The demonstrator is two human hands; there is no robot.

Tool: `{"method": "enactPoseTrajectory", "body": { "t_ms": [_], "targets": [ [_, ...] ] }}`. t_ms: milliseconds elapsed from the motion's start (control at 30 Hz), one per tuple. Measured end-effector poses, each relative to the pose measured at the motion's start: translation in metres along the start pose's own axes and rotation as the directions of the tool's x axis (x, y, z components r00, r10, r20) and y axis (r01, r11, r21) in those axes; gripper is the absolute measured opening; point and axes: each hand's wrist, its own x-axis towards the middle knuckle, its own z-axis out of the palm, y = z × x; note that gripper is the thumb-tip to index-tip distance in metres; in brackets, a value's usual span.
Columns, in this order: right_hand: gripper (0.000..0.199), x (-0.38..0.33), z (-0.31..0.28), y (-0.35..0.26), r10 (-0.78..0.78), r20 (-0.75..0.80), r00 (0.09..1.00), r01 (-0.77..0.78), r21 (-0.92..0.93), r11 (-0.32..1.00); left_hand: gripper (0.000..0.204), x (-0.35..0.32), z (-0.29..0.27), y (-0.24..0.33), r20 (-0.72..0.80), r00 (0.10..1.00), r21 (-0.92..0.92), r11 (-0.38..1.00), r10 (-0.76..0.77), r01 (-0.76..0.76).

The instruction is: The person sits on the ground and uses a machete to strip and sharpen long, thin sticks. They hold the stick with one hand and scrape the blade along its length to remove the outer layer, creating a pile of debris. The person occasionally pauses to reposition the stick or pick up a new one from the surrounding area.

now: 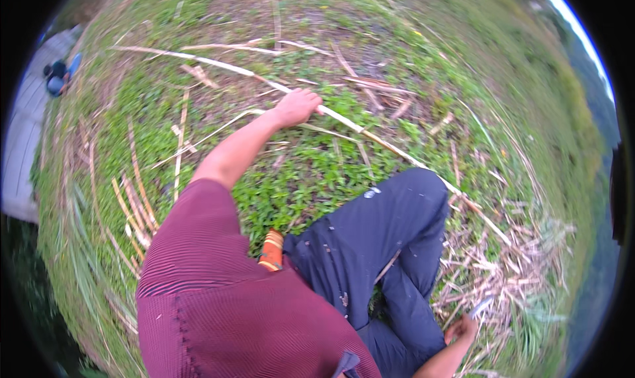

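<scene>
Left grip (297,107) on stalk (370,136), amid litter (503,272)

The long cane stalk (370,134) is pale straw-yellow against green ground plants (297,179). The ribbed shirt (218,292) is maroon, the trousers (377,239) dark navy. At 6 o'clock sits an orange handle (272,250); dry tan leaves (509,272) lie at 4 o'clock.
</scene>
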Motion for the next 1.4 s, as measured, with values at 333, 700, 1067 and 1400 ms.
{"method": "enactPoseTrajectory", "body": {
  "t_ms": [333,700,1067,1400],
  "targets": [
    [0.06,-0.24,-0.017,-0.273,-0.666,-0.24,0.706,0.477,0.857,0.196,0.023,0.121,-0.126,0.284,-0.414,0.904,-0.168,0.967,0.107,-0.191],
    [0.028,-0.288,-0.04,-0.239,-0.231,-0.476,0.848,0.402,0.864,-0.303,0.098,0.044,-0.215,0.32,0.076,0.968,-0.349,0.915,0.241,-0.2],
    [0.045,-0.142,-0.153,-0.131,0.071,-0.358,0.931,0.361,0.871,-0.334,0.026,-0.031,-0.179,0.268,0.358,0.931,-0.259,0.95,-0.075,0.176],
    [0.025,-0.127,-0.108,-0.159,0.202,-0.191,0.961,0.277,0.731,-0.624,0.034,0.076,-0.215,0.42,-0.171,0.938,-0.332,0.879,0.301,-0.343]
  ]
}}
